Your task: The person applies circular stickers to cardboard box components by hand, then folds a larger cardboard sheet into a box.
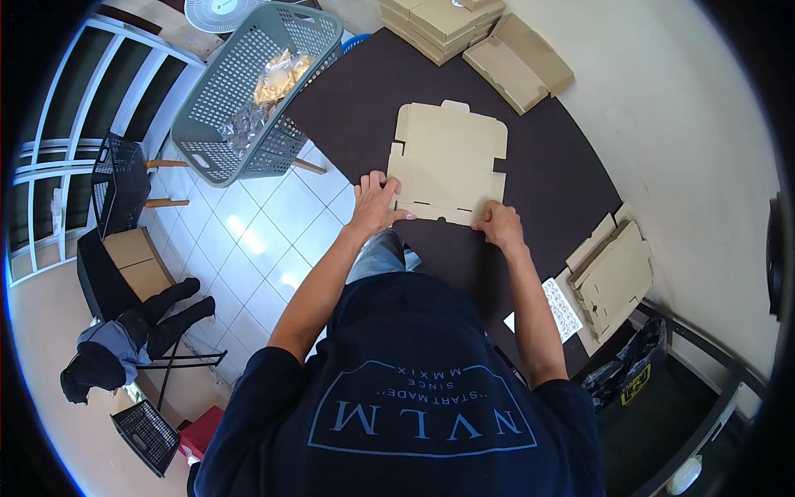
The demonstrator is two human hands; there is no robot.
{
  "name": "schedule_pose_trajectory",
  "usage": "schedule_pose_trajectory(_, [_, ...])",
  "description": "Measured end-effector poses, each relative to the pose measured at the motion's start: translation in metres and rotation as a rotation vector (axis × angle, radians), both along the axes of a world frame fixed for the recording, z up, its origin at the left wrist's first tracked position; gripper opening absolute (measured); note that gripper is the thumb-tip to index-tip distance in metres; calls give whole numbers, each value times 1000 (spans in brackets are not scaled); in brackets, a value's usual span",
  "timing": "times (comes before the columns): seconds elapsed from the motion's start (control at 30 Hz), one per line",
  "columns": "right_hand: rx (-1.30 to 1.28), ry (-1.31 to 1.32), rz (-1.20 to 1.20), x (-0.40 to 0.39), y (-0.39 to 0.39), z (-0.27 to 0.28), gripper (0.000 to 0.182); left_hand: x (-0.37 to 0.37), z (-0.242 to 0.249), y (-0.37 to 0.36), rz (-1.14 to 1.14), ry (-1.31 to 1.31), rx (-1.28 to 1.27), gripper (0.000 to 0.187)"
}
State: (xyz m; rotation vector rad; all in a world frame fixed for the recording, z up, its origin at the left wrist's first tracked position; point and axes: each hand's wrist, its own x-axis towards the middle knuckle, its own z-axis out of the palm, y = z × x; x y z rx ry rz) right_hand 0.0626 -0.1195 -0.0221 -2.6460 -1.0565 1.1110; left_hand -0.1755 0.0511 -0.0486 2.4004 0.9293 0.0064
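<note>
My left hand [374, 203] sits around the near left corner of the flat cardboard blank [451, 157], its fingers spread along the side and the thumb set apart at the near edge; whether they grip the board, I cannot tell. My right hand [500, 225] is curled at the near right corner, the fingers appearing to pinch that edge. The blank lies on the dark desk [546, 166], in front of me, its slotted strip [439, 213] running between my hands.

What worries me is uneven force: if one hand lifts or pushes harder than the other, the strip could crease off its line or twist, and a narrow tab beside a slot could bend or tear. My left hand is also close to the desk's edge, so a tug that way might slide that corner over the side and leave it unsupported. My right forearm passes over a patterned sheet [563, 311] beside the cardboard pieces [613, 269]; drawing my elbow back carelessly could drag the sheet. The open box [517, 62] beyond seems far enough off to be safe.
</note>
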Motion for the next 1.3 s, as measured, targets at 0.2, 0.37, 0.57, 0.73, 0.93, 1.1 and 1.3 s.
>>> schedule_pose_trajectory(0.2, [119,-9,30,7,-13,2,31,-3,-2,19,-72,38,-120,66])
schedule_pose_trajectory(0.37, [453,-187,277,-8,-17,1,28,0,9,15,-135,-39,35,58])
schedule_pose_trajectory(0.57, [432,27,325,10,-9,3,21,-2,-12,18,-284,-208,-6,44])
schedule_pose_trajectory(0.73, [311,105,108,21,11,-6,25,15,-19,28,-131,-118,-59,41])
schedule_pose_trajectory(0.93, [545,-425,48,-15,28,-13,28,29,0,20,189,54,-41,56])
schedule_pose_trajectory(1.1, [375,-126,-18,-55,49,-13,54,28,-3,20,204,86,-80,60])
schedule_pose_trajectory(1.3, [276,-127,-82,-77,69,-6,60,24,-3,14,242,90,19,60])
